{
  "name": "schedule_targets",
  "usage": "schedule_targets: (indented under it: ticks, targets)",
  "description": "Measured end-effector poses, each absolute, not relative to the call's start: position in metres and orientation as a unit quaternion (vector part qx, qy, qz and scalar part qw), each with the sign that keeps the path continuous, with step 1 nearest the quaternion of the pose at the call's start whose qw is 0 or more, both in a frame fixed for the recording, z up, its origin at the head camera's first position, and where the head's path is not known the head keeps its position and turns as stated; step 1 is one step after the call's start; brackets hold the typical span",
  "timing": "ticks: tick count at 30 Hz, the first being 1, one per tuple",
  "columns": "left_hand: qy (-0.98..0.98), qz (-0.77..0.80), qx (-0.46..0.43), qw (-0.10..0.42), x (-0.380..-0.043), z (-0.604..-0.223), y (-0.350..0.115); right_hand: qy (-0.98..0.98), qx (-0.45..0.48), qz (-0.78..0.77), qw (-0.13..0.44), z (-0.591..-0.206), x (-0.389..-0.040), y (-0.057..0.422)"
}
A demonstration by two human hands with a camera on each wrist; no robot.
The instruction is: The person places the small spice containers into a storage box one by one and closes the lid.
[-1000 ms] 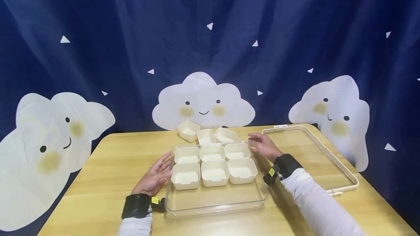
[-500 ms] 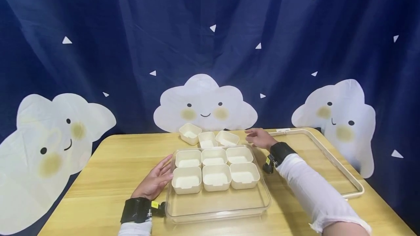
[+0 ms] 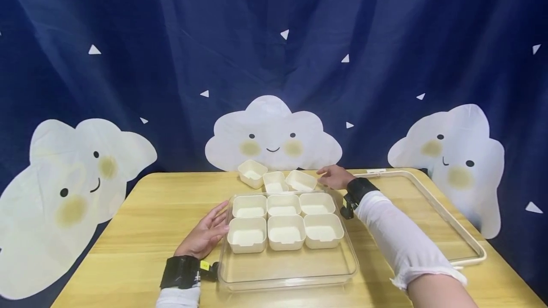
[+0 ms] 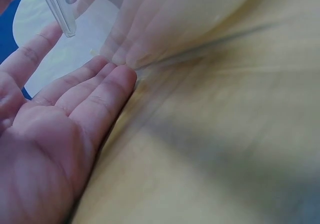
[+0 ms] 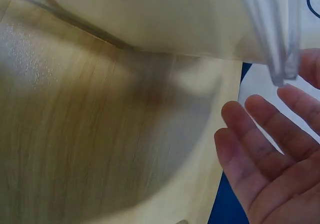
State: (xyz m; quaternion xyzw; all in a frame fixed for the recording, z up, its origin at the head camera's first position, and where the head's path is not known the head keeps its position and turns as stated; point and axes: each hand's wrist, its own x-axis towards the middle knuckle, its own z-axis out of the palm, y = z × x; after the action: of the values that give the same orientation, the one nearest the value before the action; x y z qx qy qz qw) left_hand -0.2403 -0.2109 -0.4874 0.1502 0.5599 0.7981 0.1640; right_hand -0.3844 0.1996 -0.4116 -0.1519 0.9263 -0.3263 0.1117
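A clear plastic bin (image 3: 288, 279) holds several cream cups (image 3: 286, 234) in two rows. My left hand (image 3: 204, 232) lies along its left side, thumb at the rim and fingers extended; the left wrist view shows the fingertips (image 4: 127, 76) against the clear wall. Behind the bin sit three loose cream cups: a left one (image 3: 252, 175), a middle one (image 3: 276, 183) and a right one (image 3: 301, 181). My right hand (image 3: 337, 177) hovers beside the right loose cup. Its fingers are relaxed with nothing between them in the right wrist view, near the clear bin corner (image 5: 272, 38).
A clear lid with a cream rim (image 3: 454, 219) lies at the right of the wooden table (image 3: 141, 251), beyond my right forearm. A dark blue curtain (image 3: 239, 23) with cloud faces hangs right behind the table's back edge.
My right hand has moved back and left, from the bin's right rim to beside the right loose cup. My left hand stays at the bin's side. The head view has shifted slightly.
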Motion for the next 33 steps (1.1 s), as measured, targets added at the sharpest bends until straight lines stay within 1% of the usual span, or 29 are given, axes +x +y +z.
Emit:
schedule_targets:
  ticks: [4, 9, 21, 26, 33]
  targets:
    - [0.558, 0.798, 0.167, 0.159, -0.242, -0.486, -0.211, 0.929, -0.171, -0.312, 0.105, -0.409, -0.385, 0.197]
    - [0.561, 0.797, 0.157, 0.162, -0.242, -0.484, -0.212, 0.933, -0.185, -0.29, 0.108, -0.411, -0.389, 0.195]
    - [0.553, 0.803, 0.148, 0.167, -0.24, -0.485, -0.209, 0.931, -0.182, -0.301, 0.1, -0.419, -0.382, 0.192]
    - [0.554, 0.805, 0.132, 0.167, -0.24, -0.486, -0.209, 0.935, -0.178, -0.298, 0.079, -0.421, -0.381, 0.192]
    - [0.555, 0.804, 0.13, 0.168, -0.239, -0.486, -0.21, 0.937, -0.175, -0.296, 0.056, -0.424, -0.385, 0.193]
